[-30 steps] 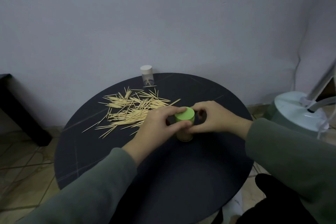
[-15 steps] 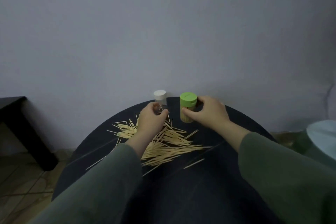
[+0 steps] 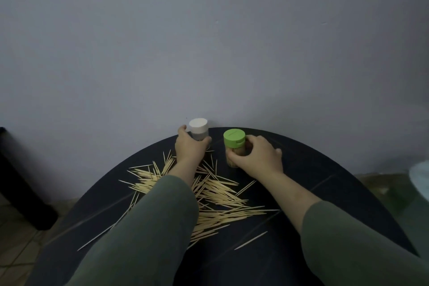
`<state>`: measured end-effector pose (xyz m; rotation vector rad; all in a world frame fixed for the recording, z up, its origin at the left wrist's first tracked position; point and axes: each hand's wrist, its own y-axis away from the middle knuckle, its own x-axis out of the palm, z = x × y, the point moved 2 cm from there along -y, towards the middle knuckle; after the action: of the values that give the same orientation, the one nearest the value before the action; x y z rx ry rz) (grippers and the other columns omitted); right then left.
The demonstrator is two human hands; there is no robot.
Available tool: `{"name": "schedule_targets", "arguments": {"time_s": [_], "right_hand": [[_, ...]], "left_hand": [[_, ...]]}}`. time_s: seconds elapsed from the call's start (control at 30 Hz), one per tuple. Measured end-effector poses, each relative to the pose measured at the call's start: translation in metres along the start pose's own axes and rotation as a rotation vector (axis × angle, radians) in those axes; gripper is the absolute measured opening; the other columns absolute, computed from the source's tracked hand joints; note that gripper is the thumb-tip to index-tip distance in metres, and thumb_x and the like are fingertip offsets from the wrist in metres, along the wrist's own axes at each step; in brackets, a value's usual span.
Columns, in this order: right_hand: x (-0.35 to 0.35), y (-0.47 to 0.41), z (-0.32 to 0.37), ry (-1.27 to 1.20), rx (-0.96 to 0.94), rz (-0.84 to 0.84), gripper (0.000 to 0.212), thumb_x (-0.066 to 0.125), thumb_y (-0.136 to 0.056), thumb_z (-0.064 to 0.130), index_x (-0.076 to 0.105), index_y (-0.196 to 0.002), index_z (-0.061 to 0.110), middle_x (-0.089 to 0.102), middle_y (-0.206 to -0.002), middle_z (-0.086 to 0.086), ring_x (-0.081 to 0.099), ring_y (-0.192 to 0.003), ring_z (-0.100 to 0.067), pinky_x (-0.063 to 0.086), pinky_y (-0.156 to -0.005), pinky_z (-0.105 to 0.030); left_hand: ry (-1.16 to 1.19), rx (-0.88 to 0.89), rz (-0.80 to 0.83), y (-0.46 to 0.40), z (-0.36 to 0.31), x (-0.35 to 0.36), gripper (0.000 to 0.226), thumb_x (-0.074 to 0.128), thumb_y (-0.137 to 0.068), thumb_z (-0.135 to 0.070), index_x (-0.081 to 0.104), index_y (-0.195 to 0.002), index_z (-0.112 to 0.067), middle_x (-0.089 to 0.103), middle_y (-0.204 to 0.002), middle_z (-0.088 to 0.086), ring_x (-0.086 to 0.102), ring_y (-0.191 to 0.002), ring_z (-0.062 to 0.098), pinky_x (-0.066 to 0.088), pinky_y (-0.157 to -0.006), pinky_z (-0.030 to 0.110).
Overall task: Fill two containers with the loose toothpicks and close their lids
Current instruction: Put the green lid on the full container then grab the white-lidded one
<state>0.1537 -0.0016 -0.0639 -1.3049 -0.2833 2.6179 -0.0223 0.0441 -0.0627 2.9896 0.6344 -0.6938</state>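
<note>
Fingers, left hand [image 3: 189, 147]: curled round the clear body of the white-lidded container [image 3: 199, 130], thumb at its 9 o'clock side, fingertips showing at its 3 o'clock side.
White-lidded container: upright at the table's 12 o'clock edge, lid on; contents too hidden to tell.
Loose toothpicks [image 3: 216, 195]: spread in a pale heap over the table's middle, mostly from 9 to 6 o'clock, partly under the left sleeve [image 3: 148, 227]; a few strays lie apart toward 5 o'clock.
Green-lidded container [image 3: 234, 144]: upright just at 3 o'clock of the white one, not touching it, lid on, toothpicks visible inside.
Fingers, right hand [image 3: 257, 158]: wrapped round the green-lidded container's body below the lid, thumb across its near side.
Table [image 3: 325, 181]: round, dark.
Wall [image 3: 209, 42]: plain grey, behind.
</note>
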Motion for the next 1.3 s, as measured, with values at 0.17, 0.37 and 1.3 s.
{"name": "schedule_targets", "arguments": {"time_s": [0.17,0.37,1.3], "right_hand": [[0.001,-0.002,-0.003,0.001,-0.002,0.018,0.079,0.06,-0.073,0.072,0.044,-0.137,0.029,0.051,-0.128,0.003,0.048,-0.122,-0.019,0.033,-0.105,-0.049],[-0.014,0.008,0.016,-0.234,-0.291,-0.151,0.071,0.057,-0.083,0.06,0.036,-0.144,0.029,0.044,-0.128,0.002,0.042,-0.121,-0.015,0.037,-0.103,-0.041],[-0.072,0.098,0.077,-0.441,-0.765,0.208,0.026,0.041,-0.086,0.048,0.054,-0.081,0.025,0.052,-0.068,0.01,0.048,-0.061,-0.005,0.036,-0.056,-0.021]], "left_hand": [[-0.009,0.01,-0.041,0.0,-0.002,0.005,0.053,0.072,-0.084,-0.022,0.048,-0.13,-0.012,0.057,-0.129,0.009,0.053,-0.118,0.025,0.041,-0.091,0.033],[0.023,0.203,-0.085,0.032,-0.013,-0.018,0.06,0.071,-0.081,-0.028,0.046,-0.135,-0.02,0.049,-0.125,0.003,0.054,-0.102,0.018,0.045,-0.079,0.03],[0.364,0.215,0.593,0.21,-0.004,-0.112,0.038,0.058,-0.082,-0.034,0.057,-0.116,-0.018,0.069,-0.089,-0.014,0.063,-0.077,0.0,0.047,-0.066,0.012]]}}
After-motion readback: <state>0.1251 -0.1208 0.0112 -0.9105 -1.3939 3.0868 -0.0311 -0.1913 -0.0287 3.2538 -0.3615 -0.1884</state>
